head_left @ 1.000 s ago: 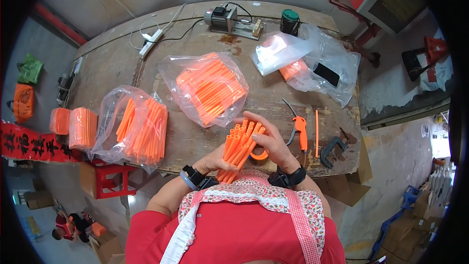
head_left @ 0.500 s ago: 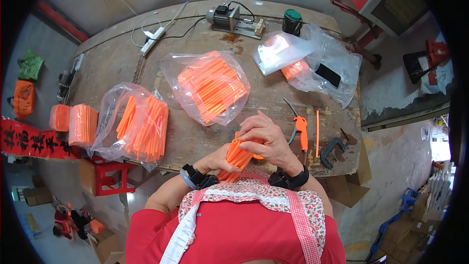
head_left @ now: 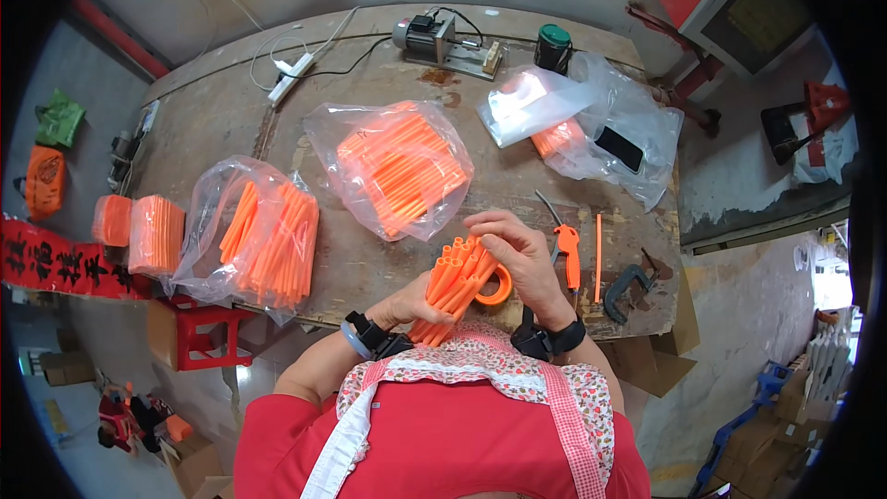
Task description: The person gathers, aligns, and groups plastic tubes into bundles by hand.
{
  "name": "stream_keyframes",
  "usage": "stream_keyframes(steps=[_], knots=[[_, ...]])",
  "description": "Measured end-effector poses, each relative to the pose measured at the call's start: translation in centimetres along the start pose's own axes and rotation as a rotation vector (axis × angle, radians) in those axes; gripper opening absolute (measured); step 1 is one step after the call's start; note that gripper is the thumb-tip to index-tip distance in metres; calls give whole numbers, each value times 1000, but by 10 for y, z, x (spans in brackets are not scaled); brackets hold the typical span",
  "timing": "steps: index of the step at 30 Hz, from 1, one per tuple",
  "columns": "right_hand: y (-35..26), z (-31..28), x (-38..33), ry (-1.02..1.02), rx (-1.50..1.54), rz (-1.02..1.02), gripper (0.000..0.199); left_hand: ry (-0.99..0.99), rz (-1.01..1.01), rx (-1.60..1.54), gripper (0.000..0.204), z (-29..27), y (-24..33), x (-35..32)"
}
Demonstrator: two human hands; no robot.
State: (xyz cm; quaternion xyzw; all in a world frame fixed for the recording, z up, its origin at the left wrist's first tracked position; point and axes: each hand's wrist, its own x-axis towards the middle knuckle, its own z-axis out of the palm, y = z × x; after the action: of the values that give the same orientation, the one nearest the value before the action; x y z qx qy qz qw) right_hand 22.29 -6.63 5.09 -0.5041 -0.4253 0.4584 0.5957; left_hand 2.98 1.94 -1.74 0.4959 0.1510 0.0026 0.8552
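Near the table's front edge, my left hand (head_left: pixel 408 300) is wrapped round a loose bundle of thin orange plastic tubes (head_left: pixel 453 288). The tubes lean up and away from me, their open ends fanned out and uneven. My right hand (head_left: pixel 519 254) is at the bundle's upper right side, fingers bent and thumb against a tube there. Just right of the bundle lies an orange ring like a roll of tape (head_left: pixel 496 286), partly hidden behind the tubes. Beyond my hands, a clear bag of orange tubes (head_left: pixel 402 171) lies on the table.
Left are an open bag of tubes (head_left: pixel 277 245) and wrapped bundles (head_left: pixel 157 236). Right lie an orange-handled air gun (head_left: pixel 568 254), a single tube (head_left: pixel 599 254) and a C-clamp (head_left: pixel 631 291). Farther back are a phone (head_left: pixel 619 148), plastic bags, a small motor (head_left: pixel 425 35) and a power strip (head_left: pixel 291 77).
The tube ends have spread apart in my left hand. My right hand has moved from over the ends to the bundle's right side, uncovering more of the orange ring.
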Motion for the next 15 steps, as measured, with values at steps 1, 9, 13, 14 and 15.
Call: stream_keyframes(steps=[1,9,13,14,15], knots=[[0,0,-1,-1,-1,1,20,10,3,-4,71,0,0,0],[-16,19,-6,-177,-373,-117,92,-7,28,31,64,-3,6,1],[-8,19,-6,-191,-202,-128,96,23,41,93,59,1,12,-1],[-6,19,-5,-181,-3,-99,98,20,46,91,59,3,16,-3],[-8,13,-4,-184,3,-101,98,77,45,133,57,8,20,-4]])
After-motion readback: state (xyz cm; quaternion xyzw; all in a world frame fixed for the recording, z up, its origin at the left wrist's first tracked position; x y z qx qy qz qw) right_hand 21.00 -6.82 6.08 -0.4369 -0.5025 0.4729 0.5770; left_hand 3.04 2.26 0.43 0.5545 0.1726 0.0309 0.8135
